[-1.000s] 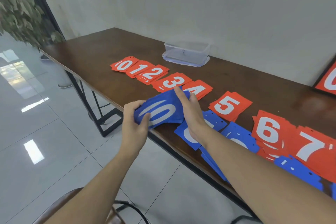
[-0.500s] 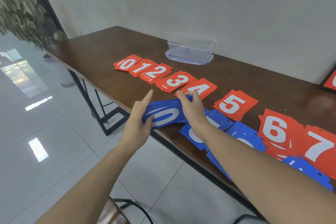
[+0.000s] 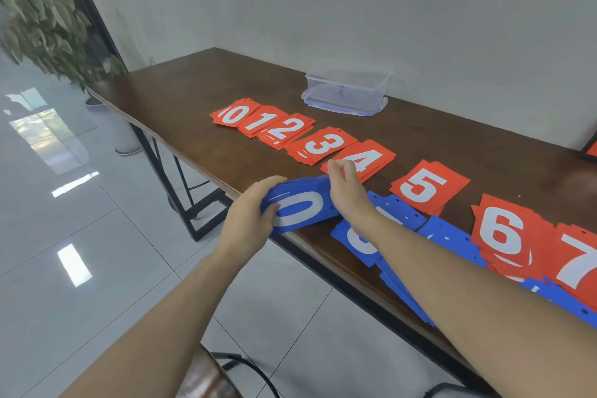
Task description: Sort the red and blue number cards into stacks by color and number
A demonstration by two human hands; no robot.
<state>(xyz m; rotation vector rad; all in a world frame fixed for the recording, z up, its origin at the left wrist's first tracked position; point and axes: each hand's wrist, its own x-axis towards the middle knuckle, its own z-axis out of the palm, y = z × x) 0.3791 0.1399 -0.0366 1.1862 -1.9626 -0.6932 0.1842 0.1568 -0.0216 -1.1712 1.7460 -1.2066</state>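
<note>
From your head camera, your left hand [image 3: 250, 216] curls around the left end of a blue 0 card stack [image 3: 298, 205] at the table's [image 3: 181, 90] near edge. Your right hand [image 3: 347, 189] pinches the stack's far right corner, just beside the red 4 stack [image 3: 371, 157].

Two bare forearms are seen, reaching in from the lower edge — no sleeves, watch, bracelets or rings are worn. The left hand [image 3: 248, 220] and the right hand [image 3: 347, 191] are ungloved — nails are kept short.
</note>
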